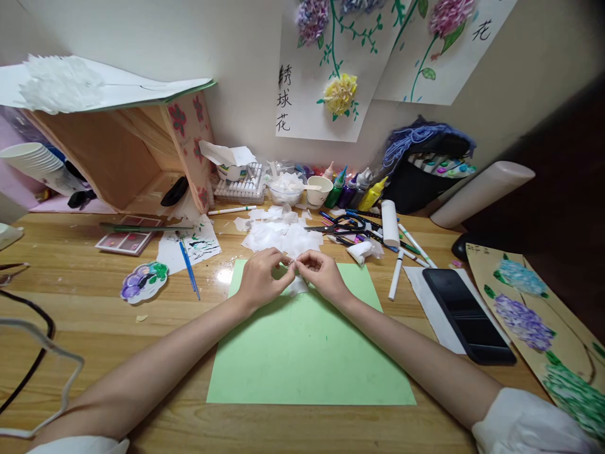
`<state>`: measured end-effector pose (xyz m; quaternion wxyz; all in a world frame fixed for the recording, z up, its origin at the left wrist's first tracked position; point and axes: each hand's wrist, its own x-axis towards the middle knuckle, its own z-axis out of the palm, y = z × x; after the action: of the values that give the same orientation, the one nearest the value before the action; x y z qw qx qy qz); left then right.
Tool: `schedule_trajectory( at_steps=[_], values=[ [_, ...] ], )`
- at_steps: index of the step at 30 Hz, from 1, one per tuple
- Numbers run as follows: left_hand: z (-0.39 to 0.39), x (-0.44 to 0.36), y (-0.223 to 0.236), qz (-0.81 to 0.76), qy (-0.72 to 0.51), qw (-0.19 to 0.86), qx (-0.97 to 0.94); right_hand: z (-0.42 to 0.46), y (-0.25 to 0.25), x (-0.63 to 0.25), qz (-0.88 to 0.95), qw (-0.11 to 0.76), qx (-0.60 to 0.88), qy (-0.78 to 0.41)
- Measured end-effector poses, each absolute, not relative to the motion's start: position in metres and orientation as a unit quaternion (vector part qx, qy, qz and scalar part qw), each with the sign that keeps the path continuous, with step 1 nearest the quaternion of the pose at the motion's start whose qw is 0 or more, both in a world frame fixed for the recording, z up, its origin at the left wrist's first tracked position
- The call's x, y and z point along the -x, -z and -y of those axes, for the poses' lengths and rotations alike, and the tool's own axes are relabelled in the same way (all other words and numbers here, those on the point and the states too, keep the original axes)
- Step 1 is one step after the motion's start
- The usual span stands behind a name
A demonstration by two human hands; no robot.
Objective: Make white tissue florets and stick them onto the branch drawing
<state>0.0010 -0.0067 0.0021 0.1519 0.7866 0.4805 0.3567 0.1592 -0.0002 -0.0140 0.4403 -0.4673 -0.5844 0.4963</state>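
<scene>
My left hand (263,277) and my right hand (321,272) meet over the far part of a green sheet of paper (307,359). Both are closed in a pinch, fingertips together on a small piece of white tissue paper (299,287) that hangs down between them. Just beyond the fingers lies a pile of torn white tissue pieces (278,237). Black-handled scissors (340,225) rest to the right of the pile. How the tissue is folded at the fingertips is too small to make out.
Loose markers (396,274) and a phone (467,315) lie on the right. A paint palette (144,281) and blue brushes (190,268) sit left. Along the wall stand a cardboard box (189,145), a paper cup (319,191), paint bottles (373,192) and a black bag (416,180).
</scene>
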Motion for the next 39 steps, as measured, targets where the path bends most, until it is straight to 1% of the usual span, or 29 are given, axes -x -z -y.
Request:
schedule_trajectory(
  at_steps=[5,13,22,26,30,32,36,39],
  values=[
    [0.006,-0.001,-0.002,-0.484,-0.357,0.16,-0.783,0.0,0.013,-0.16,0.593,0.441,0.456,-0.496],
    [0.0,0.002,-0.004,-0.532,-0.435,0.2,-0.698,-0.001,0.013,-0.162,0.588,0.462,0.497,-0.44],
    [-0.007,0.007,0.0,-0.582,-0.479,0.266,-0.601,-0.002,0.011,-0.163,0.575,0.468,0.523,-0.421],
    [-0.01,0.008,0.002,-0.596,-0.489,0.293,-0.566,-0.007,0.017,-0.165,0.543,0.5,0.551,-0.389],
    [-0.009,0.007,0.002,-0.588,-0.478,0.292,-0.583,-0.007,0.018,-0.166,0.521,0.552,0.542,-0.36],
    [-0.006,0.006,0.001,-0.572,-0.465,0.284,-0.613,-0.003,0.013,-0.164,0.571,0.536,0.512,-0.353],
    [-0.002,0.003,-0.004,-0.514,-0.435,0.282,-0.683,0.008,0.001,-0.16,0.695,0.45,0.443,-0.343],
    [0.0,0.002,-0.006,-0.486,-0.424,0.29,-0.707,0.011,0.0,-0.159,0.715,0.438,0.428,-0.338]
  ],
)
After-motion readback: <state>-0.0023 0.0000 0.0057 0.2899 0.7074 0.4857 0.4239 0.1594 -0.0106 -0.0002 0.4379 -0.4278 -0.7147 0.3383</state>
